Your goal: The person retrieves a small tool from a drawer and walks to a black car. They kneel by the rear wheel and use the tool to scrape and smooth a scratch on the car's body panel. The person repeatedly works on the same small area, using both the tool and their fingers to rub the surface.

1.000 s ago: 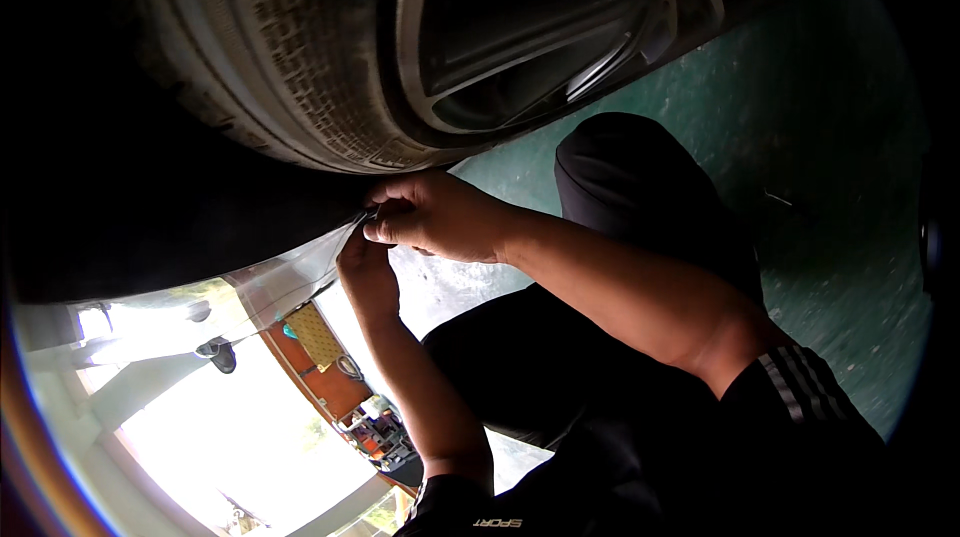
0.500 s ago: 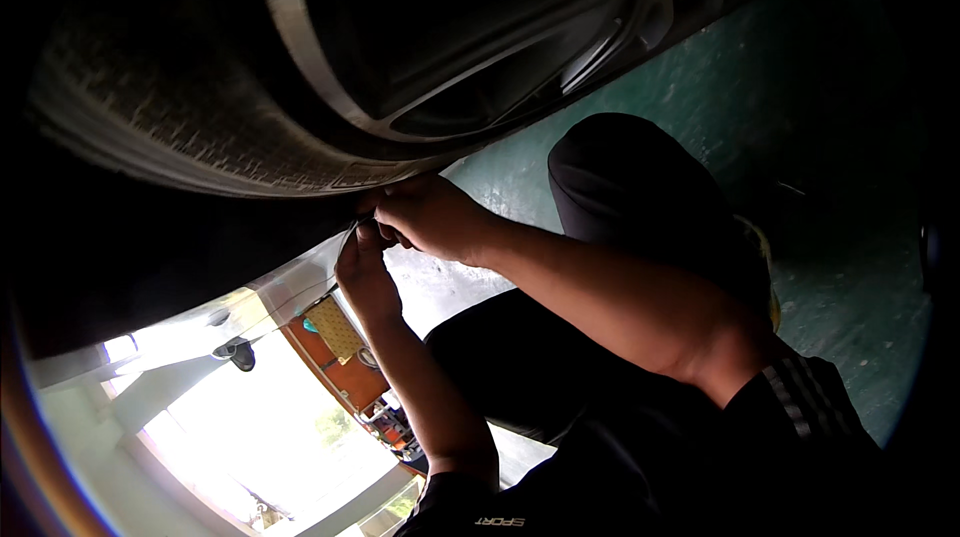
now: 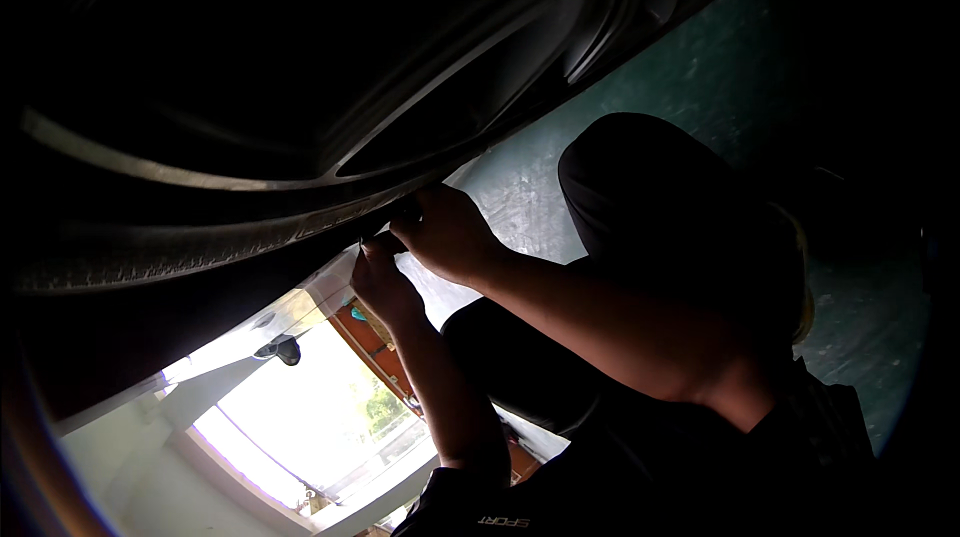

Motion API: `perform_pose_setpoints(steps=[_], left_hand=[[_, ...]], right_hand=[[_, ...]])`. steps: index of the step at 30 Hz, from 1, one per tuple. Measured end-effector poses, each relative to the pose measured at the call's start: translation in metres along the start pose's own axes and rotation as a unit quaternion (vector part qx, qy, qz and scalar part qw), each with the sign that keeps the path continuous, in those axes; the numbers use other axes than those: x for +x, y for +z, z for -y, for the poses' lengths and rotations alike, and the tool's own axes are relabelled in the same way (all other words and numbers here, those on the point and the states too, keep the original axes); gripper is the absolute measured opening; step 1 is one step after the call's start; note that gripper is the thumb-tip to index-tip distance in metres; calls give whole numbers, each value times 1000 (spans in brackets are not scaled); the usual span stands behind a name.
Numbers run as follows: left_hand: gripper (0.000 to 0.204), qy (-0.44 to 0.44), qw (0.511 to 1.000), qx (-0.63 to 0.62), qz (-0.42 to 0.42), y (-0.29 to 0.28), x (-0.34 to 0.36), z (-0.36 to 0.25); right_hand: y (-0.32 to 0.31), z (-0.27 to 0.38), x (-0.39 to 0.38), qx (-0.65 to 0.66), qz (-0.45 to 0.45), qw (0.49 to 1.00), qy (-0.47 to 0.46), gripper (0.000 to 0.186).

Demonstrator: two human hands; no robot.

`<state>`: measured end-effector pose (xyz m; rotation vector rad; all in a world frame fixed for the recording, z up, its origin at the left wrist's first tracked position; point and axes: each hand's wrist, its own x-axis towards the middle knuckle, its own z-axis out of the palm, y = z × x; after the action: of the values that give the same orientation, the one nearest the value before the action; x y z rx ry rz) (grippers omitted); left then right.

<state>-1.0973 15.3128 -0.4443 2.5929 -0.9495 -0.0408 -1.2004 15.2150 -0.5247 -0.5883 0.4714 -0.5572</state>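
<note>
A dark car wheel with a spoked rim (image 3: 425, 102) fills the upper part of the view, its tyre (image 3: 200, 252) curving along the lower side. Close against the underside of the tyre, my two hands meet with fingers bent. My left hand (image 3: 386, 282) comes up from below, its fingertips pinched on a small dark thing too shadowed to name. Just right of it and higher, my right hand (image 3: 447, 229) is closed too, its fingers turned toward the tyre; what they hold is lost in shadow.
Green, scuffed floor (image 3: 680, 87) lies on the right. My bent knee (image 3: 630, 162) in dark trousers is close to my right forearm. At lower left are a bright window (image 3: 300, 427), a small dark object (image 3: 286, 349) and an orange-brown panel (image 3: 375, 342).
The view has tilted and darkened, so less tyre tread shows and the rim sits lower at left. Both hands appear slightly farther right and lower, still together and closed.
</note>
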Motion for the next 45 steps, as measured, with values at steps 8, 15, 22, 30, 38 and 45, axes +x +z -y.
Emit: perform_pose_setpoints(steps=[8, 15, 22, 30, 38, 45], left_hand=[[72, -22, 994, 94, -43, 9, -5, -20], [75, -10, 993, 67, -96, 19, -8, -26], [68, -26, 996, 10, -87, 23, -9, -23], [70, -17, 998, -13, -58, 27, -8, -13], [60, -70, 992, -74, -78, 27, -9, -12], [41, -64, 994, -88, -4, 9, -8, 15]], right_hand=[[14, -17, 13, -28, -77, 997, -11, 25], [12, -14, 15, -44, -30, 998, -43, 31], [10, -21, 8, -60, -16, 994, -86, 32], [1, -31, 20, -146, 17, 971, -187, 33], [6, -32, 24, -245, 13, 948, -201, 35], [-11, -34, 30, -322, 13, 906, -276, 45]])
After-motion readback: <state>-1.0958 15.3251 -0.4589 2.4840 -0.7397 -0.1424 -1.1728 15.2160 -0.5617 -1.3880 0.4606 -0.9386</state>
